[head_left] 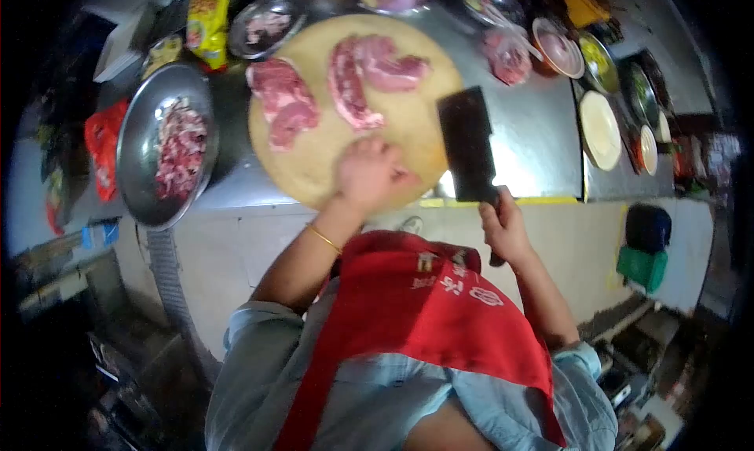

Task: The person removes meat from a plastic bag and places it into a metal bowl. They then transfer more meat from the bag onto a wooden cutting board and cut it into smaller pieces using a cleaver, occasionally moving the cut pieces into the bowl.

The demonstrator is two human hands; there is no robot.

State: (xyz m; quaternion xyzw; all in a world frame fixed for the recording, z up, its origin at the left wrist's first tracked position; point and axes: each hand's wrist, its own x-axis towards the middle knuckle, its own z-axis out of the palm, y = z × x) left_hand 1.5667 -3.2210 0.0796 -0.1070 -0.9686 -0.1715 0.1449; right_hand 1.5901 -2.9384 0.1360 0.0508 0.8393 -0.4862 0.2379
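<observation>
My right hand (506,225) grips the handle of a cleaver (468,145), its broad dark blade raised at the right edge of the round cutting board (432,149). Over the near part of the board is my left hand (371,172), slightly blurred, with its fingers curled in and nothing visible in them. Just beyond its knuckles ends a long strip of raw meat (347,86). Another piece of meat (391,65) adjoins that strip on the right. On the board's left side lies a larger slab of meat (287,102).
Left of the board, a steel bowl (135,149) holds chopped meat. A smaller bowl (239,41) and a yellow packet (207,27) stand behind it. Bagged meat (506,57), an orange-rimmed bowl (559,47) and a pale oval dish (600,129) are at the right.
</observation>
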